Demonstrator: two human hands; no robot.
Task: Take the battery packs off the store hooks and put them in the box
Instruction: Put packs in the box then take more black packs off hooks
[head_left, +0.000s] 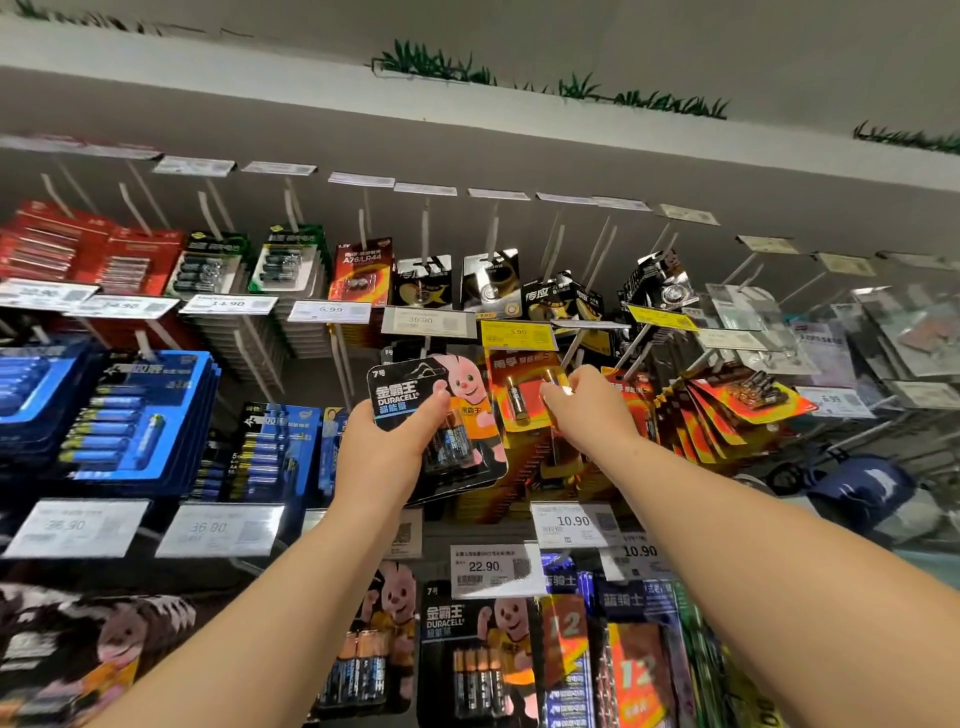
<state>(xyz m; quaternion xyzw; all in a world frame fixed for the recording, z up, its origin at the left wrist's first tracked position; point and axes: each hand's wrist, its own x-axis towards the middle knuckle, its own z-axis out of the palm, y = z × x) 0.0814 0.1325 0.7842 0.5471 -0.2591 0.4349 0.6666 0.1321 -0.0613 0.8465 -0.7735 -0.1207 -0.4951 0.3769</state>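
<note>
The right hand's fingers (558, 391) are pinched on the front red-and-yellow battery pack (522, 395), gripping its right edge where the clear blister holds two upright cells. That pack lies at about nine o'clock from the right hand (589, 410), its long axis near vertical, and it appears to hang on its hook with a stack of like packs behind it. The coming move turns on this: the card must slide forward along the hook toward the person before it can drop free, and the right hand is plainly the nearer one.

The left hand (387, 441) grips a black Duracell pack (441, 415), thumb across its printed front, fingers curled behind; it is tilted, top leaning toward eleven o'clock, and seems already off the hooks. Its edge sits just beside the red-and-yellow pack, at nine o'clock from it.

The packs are stiff glossy card with rounded corners and hard transparent bubbles, likely slippery and light. Thin metal hooks (592, 260) jut from the grey back panel (311, 135), with price tags (574, 522) at their tips. The box is not in view.
</note>
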